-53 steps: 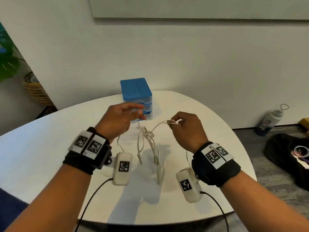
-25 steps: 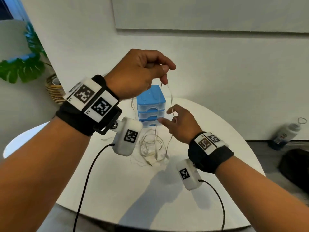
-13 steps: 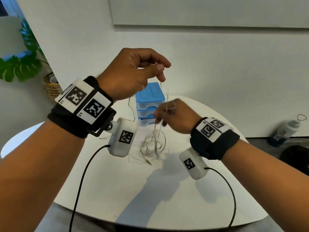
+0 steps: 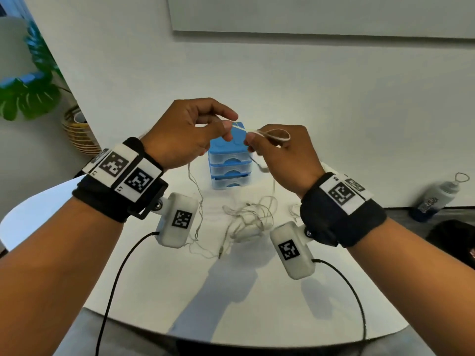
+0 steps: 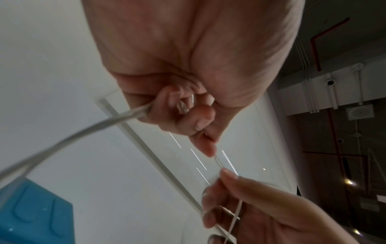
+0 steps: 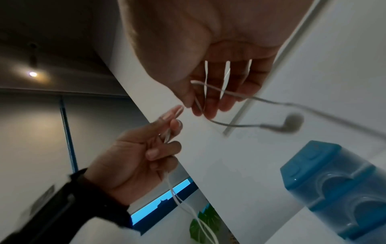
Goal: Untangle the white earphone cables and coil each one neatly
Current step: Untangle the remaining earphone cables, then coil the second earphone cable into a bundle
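Note:
Both hands are raised above the table, close together in front of the blue drawer unit. My left hand [image 4: 226, 129] pinches a white earphone cable [image 4: 237, 129] between thumb and forefinger; in the left wrist view its curled fingers [image 5: 183, 113] also grip a lower stretch of that cable [image 5: 87, 132]. My right hand [image 4: 250, 142] pinches the same cable, and a loop [image 4: 276, 134] of it lies round its fingers [image 6: 211, 92]. An earbud [image 6: 292, 123] dangles below that hand. The rest lies as a loose tangle [image 4: 250, 218] on the white table [image 4: 144, 286], with a plug end [image 4: 220, 253] pointing toward me.
The blue three-drawer unit [image 4: 230, 170] stands at the back of the table, just beyond my hands. A bottle [image 4: 437, 197] and a dark bag [image 4: 452, 237] are on the floor at the right. A plant [image 4: 28, 93] and a woven basket [image 4: 78, 131] stand at the left.
My left hand has come down from its high position to the level of my right hand. The two hands now meet, and a loop of cable lies round my right fingers.

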Tool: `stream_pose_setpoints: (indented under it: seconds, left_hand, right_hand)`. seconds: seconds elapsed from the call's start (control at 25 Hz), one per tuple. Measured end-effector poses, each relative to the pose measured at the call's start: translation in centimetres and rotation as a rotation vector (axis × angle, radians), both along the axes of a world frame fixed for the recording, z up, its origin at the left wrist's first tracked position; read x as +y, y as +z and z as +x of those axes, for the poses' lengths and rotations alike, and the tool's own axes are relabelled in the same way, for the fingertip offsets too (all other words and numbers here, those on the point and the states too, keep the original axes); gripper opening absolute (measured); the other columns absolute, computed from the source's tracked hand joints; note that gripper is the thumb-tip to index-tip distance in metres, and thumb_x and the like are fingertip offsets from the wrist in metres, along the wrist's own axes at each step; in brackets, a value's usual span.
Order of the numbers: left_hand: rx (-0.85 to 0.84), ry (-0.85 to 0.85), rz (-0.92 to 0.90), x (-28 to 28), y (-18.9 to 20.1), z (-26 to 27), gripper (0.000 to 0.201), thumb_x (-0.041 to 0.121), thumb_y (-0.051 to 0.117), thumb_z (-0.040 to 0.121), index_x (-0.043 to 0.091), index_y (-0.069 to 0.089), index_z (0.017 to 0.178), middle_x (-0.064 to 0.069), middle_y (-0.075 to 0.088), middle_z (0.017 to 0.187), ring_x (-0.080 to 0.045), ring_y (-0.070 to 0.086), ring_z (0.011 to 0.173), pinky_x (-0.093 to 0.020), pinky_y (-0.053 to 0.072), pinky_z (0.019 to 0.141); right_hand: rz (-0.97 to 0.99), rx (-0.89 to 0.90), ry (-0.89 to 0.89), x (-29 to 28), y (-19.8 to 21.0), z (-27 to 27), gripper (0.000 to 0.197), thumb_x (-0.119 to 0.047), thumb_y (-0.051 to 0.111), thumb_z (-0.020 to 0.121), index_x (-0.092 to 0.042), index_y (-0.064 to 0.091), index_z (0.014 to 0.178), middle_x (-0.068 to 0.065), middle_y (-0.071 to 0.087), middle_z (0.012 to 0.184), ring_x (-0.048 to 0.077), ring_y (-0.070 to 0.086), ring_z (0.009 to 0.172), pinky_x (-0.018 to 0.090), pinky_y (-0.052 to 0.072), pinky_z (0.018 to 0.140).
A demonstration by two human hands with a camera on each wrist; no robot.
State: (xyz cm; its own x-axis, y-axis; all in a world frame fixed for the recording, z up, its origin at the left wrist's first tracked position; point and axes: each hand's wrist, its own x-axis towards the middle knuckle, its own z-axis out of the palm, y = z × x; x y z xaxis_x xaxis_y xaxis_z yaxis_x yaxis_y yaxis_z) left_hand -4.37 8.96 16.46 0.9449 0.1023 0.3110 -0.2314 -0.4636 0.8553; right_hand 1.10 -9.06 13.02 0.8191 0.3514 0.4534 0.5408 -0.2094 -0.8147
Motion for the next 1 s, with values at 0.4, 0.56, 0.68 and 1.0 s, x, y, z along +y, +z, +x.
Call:
stream_pose_setpoints:
  seconds: [0.4,0.56,0.68,1.0]
  left_hand:
    - [0.382,-0.116,0.263,3.7,-5.4,-0.6,0.045,0.012,0.081,0.072,0.025,0.067,0.113,0.008,0.067,0.097,-0.006,0.059,0.084,-0.009,0.043,0.077]
    - [0.545,0.141,0.165,8.7,-12.0,1.0,0.032,0.013,0.072,0.083,0.029,0.065,0.109,0.002,0.065,0.111,-0.013,0.058,0.099,-0.018,0.041,0.08]
    - [0.691,0.346,0.426,12.0,-18.1,1.8,0.021,0.018,0.064,0.09,0.017,0.071,0.11,-0.01,0.066,0.12,-0.024,0.059,0.107,-0.021,0.042,0.085]
    - [0.77,0.567,0.781,14.6,-25.4,2.5,0.034,0.028,0.041,0.09,0.023,0.054,0.12,-0.009,0.05,0.128,-0.034,0.044,0.122,-0.045,0.041,0.098]
  right_hand:
    - [-0.082,0.427,0.114,-3.0,-3.0,-1.1,0.019,-0.016,0.073,0.082,-0.012,0.06,0.069,-0.01,0.048,0.04,0.017,0.039,0.043,0.024,0.037,0.048]
    - [-0.39,0.477,0.139,-4.7,-7.8,-0.8,0.022,-0.027,0.074,0.083,-0.007,0.068,0.077,0.003,0.06,0.051,0.016,0.052,0.047,0.025,0.045,0.052]
    - [-0.626,0.351,0.068,-5.3,-11.4,-0.1,0.02,-0.046,0.071,0.079,-0.028,0.069,0.087,-0.006,0.07,0.088,0.015,0.064,0.084,0.03,0.051,0.08]
    - [-0.476,0.305,0.051,-3.8,-14.3,-2.0,0.013,-0.04,0.07,0.083,-0.034,0.066,0.093,-0.02,0.066,0.101,-0.003,0.059,0.101,0.021,0.047,0.086]
